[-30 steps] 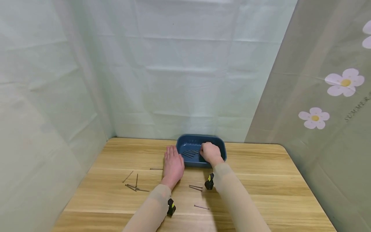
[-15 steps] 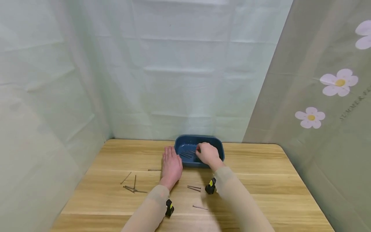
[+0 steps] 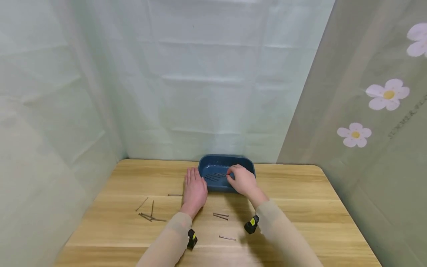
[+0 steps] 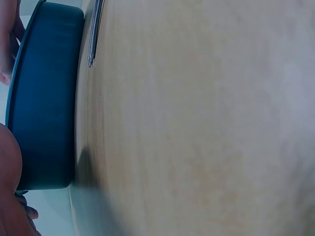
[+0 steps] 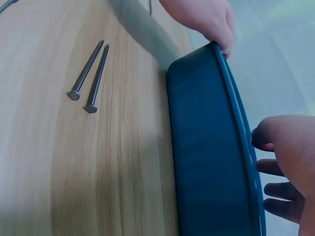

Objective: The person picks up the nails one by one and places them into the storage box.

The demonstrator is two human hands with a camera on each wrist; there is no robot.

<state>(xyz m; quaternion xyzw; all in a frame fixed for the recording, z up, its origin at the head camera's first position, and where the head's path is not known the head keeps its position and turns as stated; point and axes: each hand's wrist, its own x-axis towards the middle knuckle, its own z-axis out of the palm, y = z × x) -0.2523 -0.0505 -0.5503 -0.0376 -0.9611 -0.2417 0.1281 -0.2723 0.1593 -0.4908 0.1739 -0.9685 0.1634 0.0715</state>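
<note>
A dark blue tray [image 3: 222, 160] stands at the back of the wooden table [image 3: 300, 207], with several long nails [image 3: 214, 175] lying in it. My left hand [image 3: 194, 190] lies flat on the table, fingers straight, its fingertips against the tray's left front corner. My right hand [image 3: 242, 180] hovers over the tray's right front rim, fingers relaxed and holding nothing. The right wrist view shows the tray's outer wall [image 5: 206, 147], my right fingers [image 5: 278, 164] above its rim and the left hand [image 5: 202, 17] at its far end.
Loose nails lie on the table: a pair [image 3: 221, 216] between my forearms, also in the right wrist view [image 5: 91, 73], one [image 3: 227, 237] nearer me, several [image 3: 148, 215] at the left, one [image 3: 175, 194] beside my left hand. Fabric curtains close in three sides.
My right hand has drawn back from inside the tray toward its right front rim, and its fingers have loosened. The left hand has stayed flat on the table.
</note>
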